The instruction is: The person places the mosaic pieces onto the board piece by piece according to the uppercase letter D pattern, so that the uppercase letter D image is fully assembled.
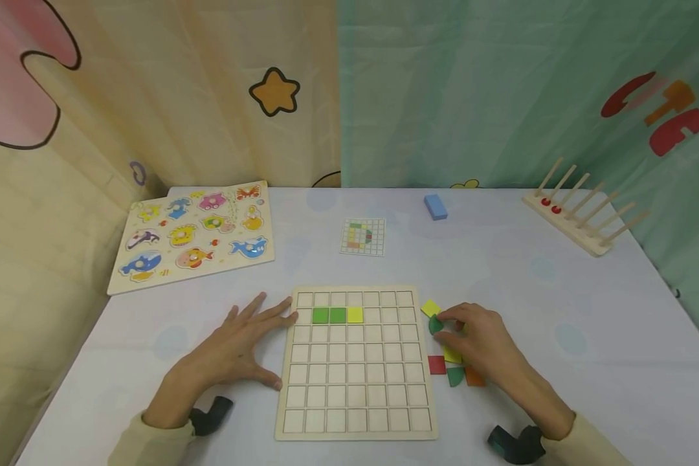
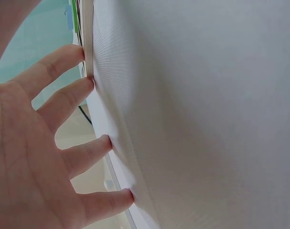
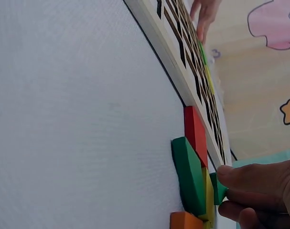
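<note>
A wooden grid board (image 1: 356,440) lies flat on the table, with two green squares (image 1: 329,315) and one yellow square (image 1: 355,315) in its second row. Against the board's left edge rests my left hand (image 1: 239,346), fingers spread and straight. My right hand (image 1: 486,336) pinches a green quarter-round piece (image 1: 435,324) between thumb and fingers, just right of the board. Around that hand lie a yellow square (image 1: 430,308), a red square (image 1: 437,365), another green quarter-round piece (image 1: 455,377), an orange piece (image 1: 475,377) and a partly covered yellow piece (image 1: 452,354).
Behind the board lies a small pattern card (image 1: 363,237) with a coloured grid. A blue block (image 1: 435,207) sits at the back. An animal puzzle board (image 1: 195,236) is at back left, and a wooden peg rack (image 1: 571,223) with red beads at back right.
</note>
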The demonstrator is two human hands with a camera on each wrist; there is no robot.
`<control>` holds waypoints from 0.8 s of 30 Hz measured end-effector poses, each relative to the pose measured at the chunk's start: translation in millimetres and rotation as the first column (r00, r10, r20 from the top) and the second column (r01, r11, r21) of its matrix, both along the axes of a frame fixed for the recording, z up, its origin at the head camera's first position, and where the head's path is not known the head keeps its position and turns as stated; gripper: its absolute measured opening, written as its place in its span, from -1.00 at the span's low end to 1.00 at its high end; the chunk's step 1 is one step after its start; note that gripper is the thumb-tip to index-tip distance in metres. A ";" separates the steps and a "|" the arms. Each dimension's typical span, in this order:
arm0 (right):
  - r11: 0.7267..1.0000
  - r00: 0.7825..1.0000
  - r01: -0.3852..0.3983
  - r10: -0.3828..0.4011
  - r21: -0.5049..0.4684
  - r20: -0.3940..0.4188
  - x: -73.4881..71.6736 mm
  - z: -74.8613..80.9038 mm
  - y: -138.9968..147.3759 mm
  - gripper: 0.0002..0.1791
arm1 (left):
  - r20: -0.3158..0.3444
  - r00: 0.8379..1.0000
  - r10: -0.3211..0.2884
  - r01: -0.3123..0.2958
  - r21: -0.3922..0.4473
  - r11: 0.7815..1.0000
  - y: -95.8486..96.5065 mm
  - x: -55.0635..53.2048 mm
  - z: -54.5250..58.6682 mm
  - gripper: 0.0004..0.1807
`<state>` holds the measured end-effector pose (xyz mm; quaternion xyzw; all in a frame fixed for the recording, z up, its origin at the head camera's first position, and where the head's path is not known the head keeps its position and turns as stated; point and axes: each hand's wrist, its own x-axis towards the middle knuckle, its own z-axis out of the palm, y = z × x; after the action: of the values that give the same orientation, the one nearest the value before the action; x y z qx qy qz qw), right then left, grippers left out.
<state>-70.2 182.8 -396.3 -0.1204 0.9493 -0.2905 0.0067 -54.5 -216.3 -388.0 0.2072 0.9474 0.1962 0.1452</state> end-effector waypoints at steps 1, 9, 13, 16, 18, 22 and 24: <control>1.000 1.000 0.004 -0.004 0.000 0.001 -0.4 0.2 -1.1 -0.75 | 0.001 1.000 0.001 -0.001 0.001 1.000 0.1 0.1 0.0 0.21; 1.000 0.999 0.026 -0.026 0.012 0.021 -3.0 2.1 -4.7 -0.82 | -0.002 1.000 -0.001 0.001 0.004 1.000 0.1 -0.2 -0.9 0.21; 0.998 0.998 -0.061 0.061 0.007 -0.023 -4.2 -0.2 -2.4 -0.77 | -0.003 1.000 0.001 -0.001 0.001 1.000 -0.3 -0.3 -1.2 0.21; 0.991 0.990 -0.131 0.132 0.019 -0.051 -4.8 -2.1 -0.1 -0.68 | -0.002 1.000 0.001 -0.001 -0.001 1.000 -0.3 -0.3 -1.1 0.21; 0.988 0.987 -0.146 0.148 0.042 -0.054 -4.7 -2.2 1.4 -0.68 | -0.003 1.000 0.002 -0.002 -0.004 1.000 -0.2 -0.3 -1.0 0.21; 0.989 0.993 -0.118 0.120 0.089 -0.013 -4.1 1.5 3.9 -0.75 | -0.003 1.000 0.001 -0.001 -0.002 1.000 -0.2 0.0 -0.6 0.21; 0.989 0.994 -0.106 0.105 0.108 0.011 -3.9 4.3 4.9 -0.80 | -0.003 1.000 0.002 -0.002 0.002 1.000 -0.3 0.2 -0.5 0.21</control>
<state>-74.1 187.7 -391.9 -0.1690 0.9559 -0.2383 0.0312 -54.4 -216.6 -388.4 0.2066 0.9476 0.1970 0.1433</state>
